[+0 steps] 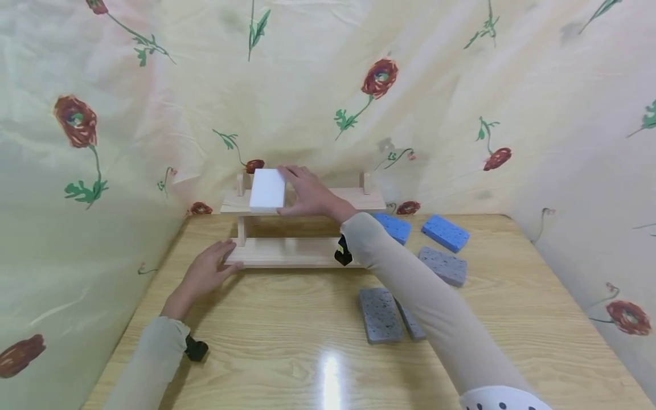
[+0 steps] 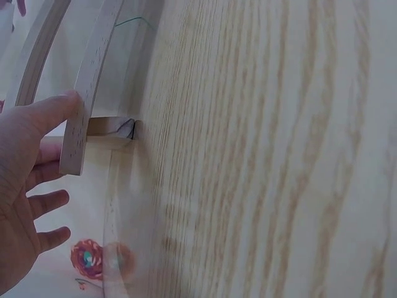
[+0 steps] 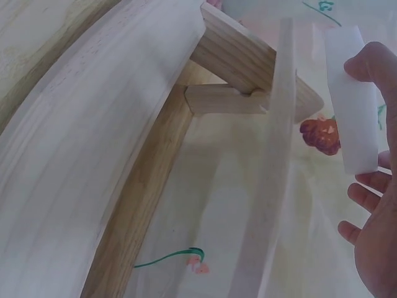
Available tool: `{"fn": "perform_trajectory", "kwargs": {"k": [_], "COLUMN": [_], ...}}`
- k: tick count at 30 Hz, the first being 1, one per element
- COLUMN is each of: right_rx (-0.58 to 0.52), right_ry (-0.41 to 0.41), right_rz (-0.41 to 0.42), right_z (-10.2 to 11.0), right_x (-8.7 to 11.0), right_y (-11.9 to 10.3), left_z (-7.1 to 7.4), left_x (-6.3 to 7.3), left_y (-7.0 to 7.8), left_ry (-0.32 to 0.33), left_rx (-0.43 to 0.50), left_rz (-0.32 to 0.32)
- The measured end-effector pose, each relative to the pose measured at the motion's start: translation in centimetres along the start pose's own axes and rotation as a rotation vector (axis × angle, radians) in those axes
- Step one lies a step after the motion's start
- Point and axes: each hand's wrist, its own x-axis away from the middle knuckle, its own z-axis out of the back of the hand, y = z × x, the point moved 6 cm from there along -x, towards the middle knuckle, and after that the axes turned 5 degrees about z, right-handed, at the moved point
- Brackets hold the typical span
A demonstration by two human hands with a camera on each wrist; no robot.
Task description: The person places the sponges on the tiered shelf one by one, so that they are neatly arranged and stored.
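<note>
A two-tier wooden shelf (image 1: 297, 250) stands at the back of the table. My right hand (image 1: 311, 193) holds a plain white sponge (image 1: 267, 190) at the left part of the upper board (image 1: 359, 199). The right wrist view shows the thumb on one face of the white sponge (image 3: 352, 118) and a gap between it and the upper board (image 3: 273, 161). My left hand (image 1: 209, 267) grips the left end of the lower board. In the left wrist view, its thumb lies on one side of the board end (image 2: 75, 139), with fingers on the other.
Right of the shelf lie two blue sponges, one farther out (image 1: 445, 233) and one partly behind my right sleeve (image 1: 392, 228). Grey sponges lie nearer: one at the right (image 1: 443, 266), one in front (image 1: 380, 315), another half hidden by the forearm (image 1: 410, 320). Flowered cloth (image 1: 307, 85) hangs behind.
</note>
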Motion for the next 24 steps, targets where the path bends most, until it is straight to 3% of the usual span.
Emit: {"fn": "perform_trajectory", "kwargs": {"k": [24], "right_rx": [0.017], "right_ry": [-0.055], "right_rz": [-0.027], "right_z": [-2.5], "right_x": [-2.0], "right_y": [1.0], "left_z": [-0.2], "left_x": [-0.1], "left_y": [-0.2], "left_ry": [0.015], "left_rx": [-0.015], "left_rz": [0.022]}}
